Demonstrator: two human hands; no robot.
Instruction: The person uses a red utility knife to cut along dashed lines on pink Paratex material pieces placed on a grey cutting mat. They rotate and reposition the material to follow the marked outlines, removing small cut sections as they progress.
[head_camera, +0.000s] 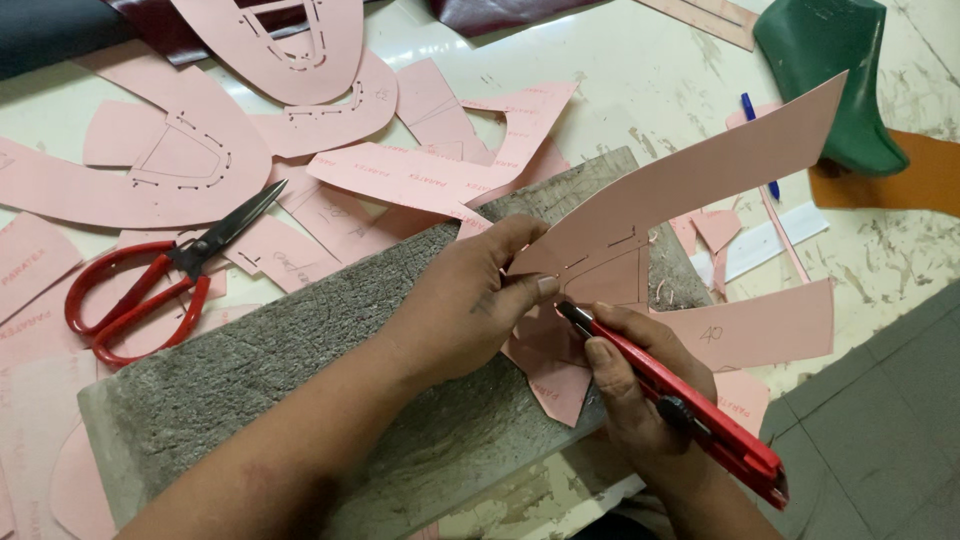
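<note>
The right hand (640, 395) is closing fully around a red utility knife (680, 405), fingers wrapped over its body and the forefinger lying along the top, with the blade tip meeting a pink card pattern piece (700, 175) just ahead of the knuckles. The left hand (470, 300) is pinching that same piece at its lower edge, thumb and fingertips pressing it right beside the knife tip, so the two grips are nearly touching. From there the piece is sweeping up and away to the right, curling clear of the surface.

Beneath both hands a grey, scored cutting board (300, 370) is lying at a slant, with smaller pink offcuts (560, 385) resting under the knife hand. Well off to the left of the left wrist, red-handled scissors (150, 285) are lying shut on more pink pattern sheets (200, 150) that are spreading across the pale table (640, 70). Far beyond the raised card, a green shoe form (830, 70) is standing near a blue pen (760, 140).
</note>
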